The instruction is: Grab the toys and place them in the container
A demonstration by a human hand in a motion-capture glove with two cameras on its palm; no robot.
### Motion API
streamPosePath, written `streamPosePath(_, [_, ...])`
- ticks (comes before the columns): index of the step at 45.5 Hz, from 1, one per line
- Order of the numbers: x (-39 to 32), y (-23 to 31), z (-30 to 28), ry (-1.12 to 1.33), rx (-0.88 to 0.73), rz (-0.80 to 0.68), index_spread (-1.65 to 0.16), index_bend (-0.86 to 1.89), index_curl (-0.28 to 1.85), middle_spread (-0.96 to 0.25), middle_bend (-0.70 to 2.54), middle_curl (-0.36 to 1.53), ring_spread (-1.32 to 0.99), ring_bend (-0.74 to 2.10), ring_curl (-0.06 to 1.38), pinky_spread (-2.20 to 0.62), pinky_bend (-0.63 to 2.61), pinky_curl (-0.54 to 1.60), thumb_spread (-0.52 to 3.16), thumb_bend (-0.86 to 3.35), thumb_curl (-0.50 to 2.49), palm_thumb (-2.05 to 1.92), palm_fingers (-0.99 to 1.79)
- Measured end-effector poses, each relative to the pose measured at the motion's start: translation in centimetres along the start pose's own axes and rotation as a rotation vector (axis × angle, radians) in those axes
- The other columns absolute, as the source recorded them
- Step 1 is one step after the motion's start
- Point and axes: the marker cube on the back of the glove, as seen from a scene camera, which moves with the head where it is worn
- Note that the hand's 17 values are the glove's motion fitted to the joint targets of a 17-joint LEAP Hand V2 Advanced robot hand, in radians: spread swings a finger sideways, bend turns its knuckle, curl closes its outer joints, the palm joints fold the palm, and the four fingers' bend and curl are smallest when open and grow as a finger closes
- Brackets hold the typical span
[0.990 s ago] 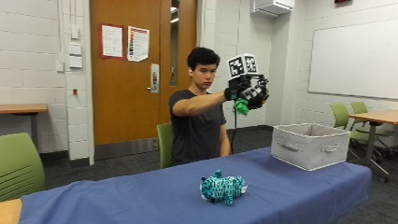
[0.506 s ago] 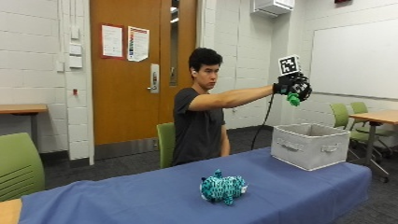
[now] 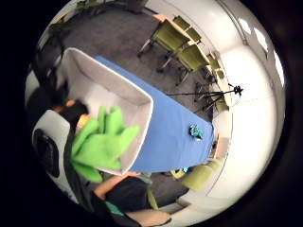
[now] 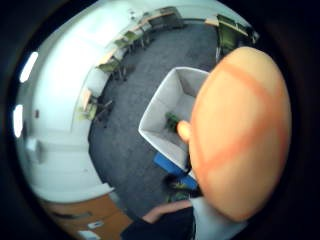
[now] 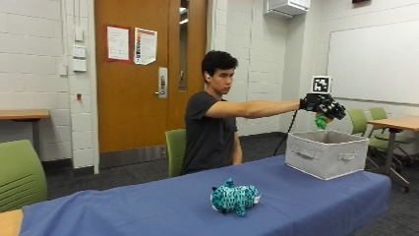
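Note:
In the outside view my gloved right hand (image 5: 322,106) is stretched out over the grey fabric container (image 5: 326,153) and grips a green toy (image 5: 320,122), which hangs just above the container's open top. The little finger side palm view shows the green toy (image 3: 102,144) close to the palm, with the container (image 3: 113,90) under it. A bare finger (image 4: 240,135) fills much of the thumb side palm view, beside the container (image 4: 162,125). A teal patterned plush toy (image 5: 234,197) lies on the blue tablecloth (image 5: 131,211), well away from the hand, and appears small as the teal toy (image 3: 196,131).
The container stands at the table's right end, near its edge. Green chairs (image 5: 19,172) stand around, with another table (image 5: 396,123) behind the container. The person sits behind the table on a green chair (image 5: 175,150).
The hand has carried the green toy rightward from in front of the person and lowered it over the container. The teal toy has not moved.

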Motion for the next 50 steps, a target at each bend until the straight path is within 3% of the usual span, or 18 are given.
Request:
streamPosePath(1, [0.2, 0.0, 0.3, 0.006, -0.022, 0.006, -0.43, -0.02, 1.17, -0.39, 0.76, 0.66, -0.43, 1.19, 0.47, -0.44, 0.97, 0.41, 0.68, -0.01, 1.0, 0.5, 0.75])
streamPosePath(3, [0.3, -0.1, 0.5, -0.011, -0.036, 0.031, -0.42, -0.01, 1.14, -0.38, 0.74, 0.67, -0.43, 1.2, 0.49, -0.41, 1.0, 0.43, 0.77, -0.02, 0.96, 0.46, 0.68])
streamPosePath(4, [0.4, -0.1, 0.6, -0.015, -0.031, 0.029, -0.41, -0.09, 1.09, -0.31, 0.6, 0.63, -0.37, 1.08, 0.45, -0.36, 1.08, 0.46, 0.82, -0.12, 0.89, 0.3, 0.22])
streamPosePath(5, [0.6, 0.0, 0.6, -0.014, -0.022, 0.009, -0.39, -0.07, 1.08, -0.26, 0.56, 0.64, -0.32, 1.04, 0.48, -0.32, 1.15, 0.51, 0.84, -0.15, 0.85, 0.21, 0.0])
streamPosePath(7, [0.9, 0.3, 0.5, -0.02, -0.009, -0.058, -0.36, -0.05, 1.0, -0.19, 0.52, 0.62, -0.26, 0.97, 0.47, -0.26, 1.2, 0.51, 0.87, -0.15, 0.79, 0.09, -0.13])
streamPosePath(10, [1.1, 0.7, 0.2, -0.039, -0.001, -0.103, -0.33, -0.02, 0.9, -0.13, 0.49, 0.57, -0.22, 0.89, 0.39, -0.2, 1.2, 0.46, 0.91, -0.11, 0.72, 0.0, -0.13])
streamPosePath(19, [-4.1, 3.3, -1.3, -0.024, 0.014, -0.002, -0.26, 0.07, 0.72, -0.02, 0.47, 0.53, -0.15, 0.8, 0.31, -0.1, 1.13, 0.41, 0.97, -0.08, 0.57, -0.08, -0.15])
streamPosePath(21, [-3.1, 4.3, -1.6, -0.04, 0.025, -0.057, -0.25, 0.08, 0.69, -0.01, 0.46, 0.53, -0.15, 0.77, 0.3, -0.09, 1.12, 0.4, 0.98, -0.08, 0.54, -0.08, -0.14])
streamPosePath(24, [-0.5, 5.7, -1.7, -0.007, 0.045, -0.109, -0.24, 0.11, 0.66, -0.03, 0.46, 0.52, -0.16, 0.7, 0.29, -0.07, 1.07, 0.38, 0.99, -0.09, 0.5, -0.1, -0.15])
streamPosePath(30, [6.0, 7.7, -1.4, 0.016, 0.087, 0.031, -0.22, 0.11, 0.6, -0.05, 0.43, 0.5, -0.18, 0.64, 0.27, -0.07, 1.02, 0.36, 1.0, -0.09, 0.43, -0.1, -0.12])
streamPosePath(35, [11.3, 9.9, -1.2, -0.013, 0.093, -0.055, -0.22, 0.11, 0.55, -0.07, 0.41, 0.49, -0.2, 0.61, 0.26, -0.06, 0.99, 0.35, 1.0, -0.09, 0.38, -0.1, -0.1])
streamPosePath(40, [20.2, 12.1, -0.5, 0.012, 0.1, 0.17, -0.21, 0.12, 0.51, -0.07, 0.39, 0.48, -0.21, 0.59, 0.26, -0.07, 0.97, 0.34, 1.01, -0.08, 0.34, -0.1, -0.1])
streamPosePath(50, [30.8, 16.1, 1.2, 0.074, 0.109, 0.305, -0.23, 0.14, 0.47, -0.08, 0.33, 0.45, -0.24, 0.48, 0.24, -0.08, 0.88, 0.31, 1.0, -0.08, 0.29, -0.09, -0.09])
